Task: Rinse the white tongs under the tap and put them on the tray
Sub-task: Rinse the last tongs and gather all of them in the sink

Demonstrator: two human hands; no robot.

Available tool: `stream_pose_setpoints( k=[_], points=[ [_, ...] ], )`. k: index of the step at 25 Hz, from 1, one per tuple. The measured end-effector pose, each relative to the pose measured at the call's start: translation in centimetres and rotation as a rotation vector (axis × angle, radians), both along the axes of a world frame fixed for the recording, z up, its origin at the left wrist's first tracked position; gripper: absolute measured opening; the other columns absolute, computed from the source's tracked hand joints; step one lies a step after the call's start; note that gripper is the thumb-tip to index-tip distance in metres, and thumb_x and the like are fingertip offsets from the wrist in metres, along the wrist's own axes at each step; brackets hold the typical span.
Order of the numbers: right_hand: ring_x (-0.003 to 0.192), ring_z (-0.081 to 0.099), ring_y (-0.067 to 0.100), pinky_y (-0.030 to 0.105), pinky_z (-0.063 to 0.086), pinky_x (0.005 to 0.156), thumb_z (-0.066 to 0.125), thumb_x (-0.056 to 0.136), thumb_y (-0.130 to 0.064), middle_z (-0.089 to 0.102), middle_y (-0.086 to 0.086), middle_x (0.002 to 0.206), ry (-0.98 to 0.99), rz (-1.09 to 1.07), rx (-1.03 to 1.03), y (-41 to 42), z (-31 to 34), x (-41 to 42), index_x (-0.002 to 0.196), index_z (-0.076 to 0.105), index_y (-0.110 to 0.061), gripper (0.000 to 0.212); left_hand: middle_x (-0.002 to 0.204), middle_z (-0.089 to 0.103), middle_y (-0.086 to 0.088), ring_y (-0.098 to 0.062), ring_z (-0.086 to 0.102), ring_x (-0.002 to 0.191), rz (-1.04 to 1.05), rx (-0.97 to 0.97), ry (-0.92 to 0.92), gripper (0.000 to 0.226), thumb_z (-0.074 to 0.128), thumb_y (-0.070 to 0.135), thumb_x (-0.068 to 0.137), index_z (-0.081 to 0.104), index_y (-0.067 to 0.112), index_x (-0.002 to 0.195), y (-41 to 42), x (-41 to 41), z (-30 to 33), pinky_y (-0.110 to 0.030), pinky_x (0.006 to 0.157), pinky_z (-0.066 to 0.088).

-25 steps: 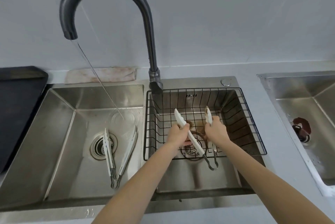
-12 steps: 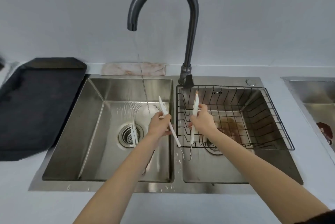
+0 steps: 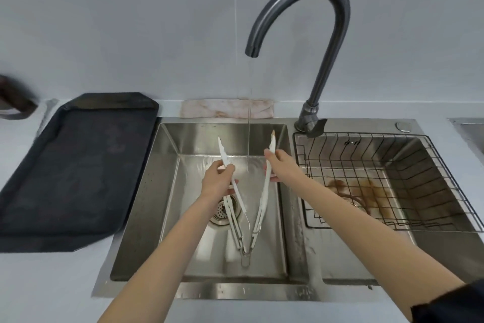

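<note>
The pale table (image 3: 39,283) carries it all, and the double steel sink (image 3: 298,294) sits in the middle of it, so take the sink as your landmark. Left of the sink, touching its edge, lies the big dark tray (image 3: 76,173), flat on the table. Behind the sink, between the two basins, rises the grey tap (image 3: 322,42), its spout curving over the left basin, and a thin stream of water (image 3: 249,126) drops straight into that basin. A black wire basket (image 3: 445,184) fills the sink's right basin, with brown stains on the steel under it. Against the wall behind the left basin there's a stained cloth (image 3: 225,108).

Now your hands, both over the left basin. Your left hand (image 3: 217,181) has its grip curled round one arm of the white tongs (image 3: 263,197), fingers wrapped on the blade. Your right hand (image 3: 281,165) pinches the other arm, thumb and fingers closed on it. The tongs are spread wide in a V, tips pointing up toward the wall, hinge end hanging low near the sink's front. The stream falls right between the two arms, just beside your left hand, not striking either blade that I can see. Under them, on the basin floor by the drain (image 3: 222,210), lies a second pair of tongs (image 3: 234,225).
</note>
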State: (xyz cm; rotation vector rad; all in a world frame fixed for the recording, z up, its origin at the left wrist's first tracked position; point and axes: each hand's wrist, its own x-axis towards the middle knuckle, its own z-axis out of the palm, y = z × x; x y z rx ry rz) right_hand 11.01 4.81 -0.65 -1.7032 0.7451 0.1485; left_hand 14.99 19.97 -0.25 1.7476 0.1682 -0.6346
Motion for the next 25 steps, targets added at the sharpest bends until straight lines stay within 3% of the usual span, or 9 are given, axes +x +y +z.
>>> stream_pose_setpoints(
  k=[3, 6, 8, 10, 14, 16, 19, 22, 25],
  points=[
    [0.094, 0.057, 0.019, 0.034, 0.05, 0.087, 0.038, 0.096, -0.029, 0.058, 0.002, 0.088, 0.008, -0.043, 0.051, 1.1, -0.1, 2.2, 0.09, 0.051, -0.015, 0.02, 0.09, 0.059, -0.003, -0.021, 0.062, 0.081, 0.0, 0.0, -0.008, 0.03, 0.048, 0.018, 0.088, 0.052, 0.013, 0.118, 1.4, 1.9, -0.5, -0.041, 0.08, 0.057],
    [0.108, 0.055, 0.025, 0.036, 0.045, 0.095, 0.035, 0.097, -0.023, 0.056, 0.005, 0.106, 0.023, -0.008, 0.003, 1.7, -0.6, 3.8, 0.112, 0.052, -0.008, 0.027, 0.084, 0.059, 0.003, -0.016, 0.063, 0.075, 0.029, -0.04, -0.046, 0.023, 0.052, 0.015, 0.087, 0.05, 0.019, 0.11, 2.0, 3.2, -1.2, -0.039, 0.076, 0.057],
    [0.111, 0.053, 0.019, 0.031, 0.044, 0.093, 0.034, 0.098, -0.022, 0.055, 0.005, 0.12, -0.018, -0.013, -0.001, 2.0, -1.1, 4.8, 0.128, 0.045, -0.008, 0.035, 0.079, 0.061, 0.006, -0.016, 0.064, 0.072, 0.042, -0.011, -0.151, 0.02, 0.055, 0.015, 0.085, 0.05, 0.024, 0.102, 2.1, 3.8, -1.6, -0.038, 0.074, 0.057],
    [0.11, 0.05, 0.015, 0.03, 0.042, 0.096, 0.034, 0.097, -0.014, 0.053, 0.004, 0.121, -0.079, -0.08, 0.075, 2.2, -1.4, 5.8, 0.131, 0.043, -0.009, 0.035, 0.077, 0.061, 0.008, -0.015, 0.064, 0.069, 0.05, -0.004, -0.229, 0.022, 0.058, 0.016, 0.083, 0.051, 0.033, 0.095, 2.1, 4.1, -1.8, -0.035, 0.068, 0.057],
    [0.113, 0.053, 0.021, 0.043, 0.038, 0.107, 0.033, 0.091, 0.005, 0.053, 0.009, 0.116, -0.133, -0.273, 0.314, 2.0, -1.4, 7.9, 0.132, 0.042, -0.008, 0.043, 0.08, 0.062, 0.01, -0.014, 0.064, 0.067, 0.037, 0.006, -0.307, 0.031, 0.062, 0.021, 0.081, 0.044, 0.047, 0.083, 2.0, 4.8, -2.0, -0.036, 0.066, 0.057],
    [0.115, 0.054, 0.025, 0.039, 0.043, 0.099, 0.032, 0.09, 0.007, 0.056, 0.009, 0.116, -0.146, -0.317, 0.429, 1.9, -1.5, 8.5, 0.134, 0.041, -0.009, 0.047, 0.081, 0.062, 0.01, -0.017, 0.064, 0.068, 0.028, 0.014, -0.324, 0.029, 0.063, 0.022, 0.081, 0.045, 0.046, 0.084, 2.0, 5.2, -2.2, -0.039, 0.067, 0.058],
    [0.098, 0.057, 0.023, 0.03, 0.047, 0.076, 0.035, 0.09, 0.006, 0.061, 0.004, 0.094, -0.149, -0.34, 0.537, 1.9, -1.6, 8.9, 0.12, 0.049, -0.01, 0.036, 0.081, 0.064, 0.006, -0.018, 0.065, 0.068, 0.05, 0.013, -0.343, 0.026, 0.063, 0.025, 0.081, 0.047, 0.043, 0.091, 2.0, 5.5, -2.5, -0.037, 0.065, 0.057],
    [0.079, 0.058, 0.016, 0.026, 0.046, 0.067, 0.043, 0.094, -0.008, 0.058, 0.005, 0.086, -0.117, -0.349, 0.597, 2.1, -1.8, 9.1, 0.097, 0.054, -0.009, 0.011, 0.075, 0.062, 0.007, -0.017, 0.063, 0.063, 0.103, 0.062, -0.403, 0.023, 0.061, 0.026, 0.082, 0.052, 0.03, 0.102, 2.1, 5.2, -2.5, -0.03, 0.057, 0.053],
    [0.065, 0.052, 0.011, 0.022, 0.043, 0.059, 0.05, 0.093, -0.023, 0.054, 0.001, 0.076, -0.086, -0.359, 0.66, 2.3, -1.6, 9.5, 0.096, 0.053, -0.012, 0.012, 0.072, 0.059, 0.003, -0.02, 0.062, 0.058, 0.157, 0.069, -0.353, 0.025, 0.057, 0.024, 0.086, 0.055, 0.019, 0.111, 1.9, 5.4, -2.6, -0.037, 0.058, 0.053]
  ],
)
